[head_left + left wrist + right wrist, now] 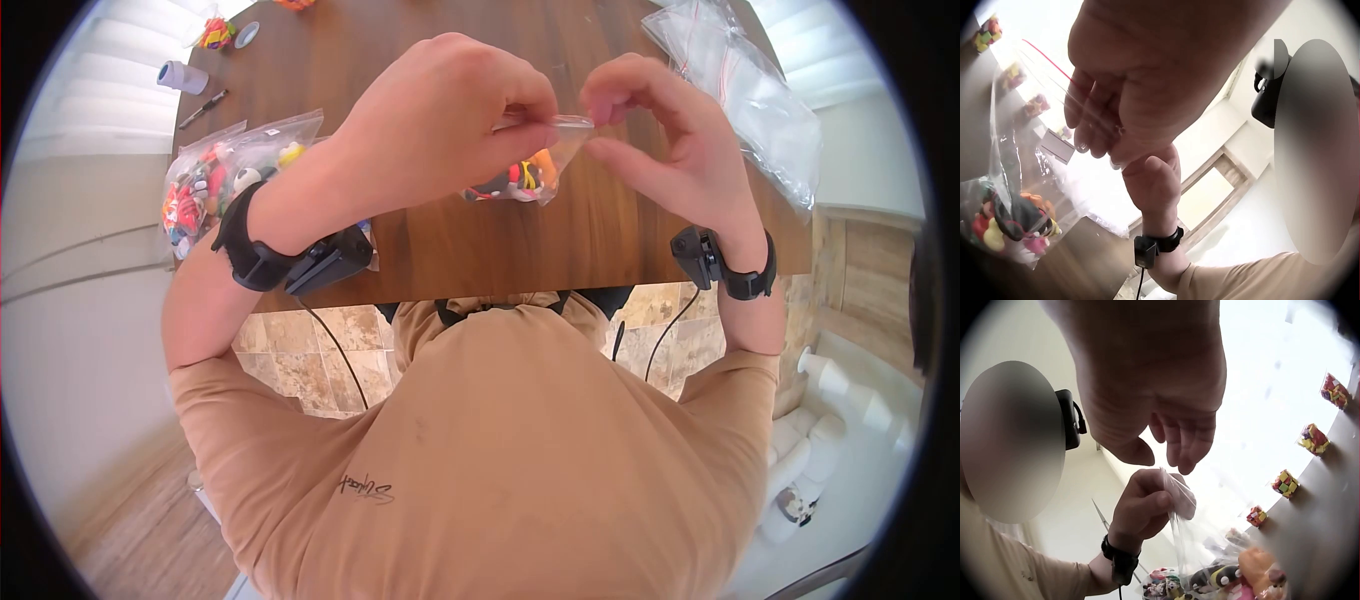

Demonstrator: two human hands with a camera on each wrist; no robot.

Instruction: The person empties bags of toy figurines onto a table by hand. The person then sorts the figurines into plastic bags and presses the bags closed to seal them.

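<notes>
In the head view, pinches a clear plastic bag point(563, 157) of multicoloured toys point(527, 176) by its sideways-running top edge with the left hand point(450, 115), above a brown wooden table point(440, 250); holds the right hand point(675, 140) beside it, with thumb and fingertips apart. In the left wrist view, slants lengthwise toward lower left. In the right wrist view, looks glossy, creased.

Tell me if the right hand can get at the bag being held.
Probably yes: the right hand, thumb and fingers parted, is close beside the bag, with nothing visible blocking it; the left hand pinches its top.
</notes>
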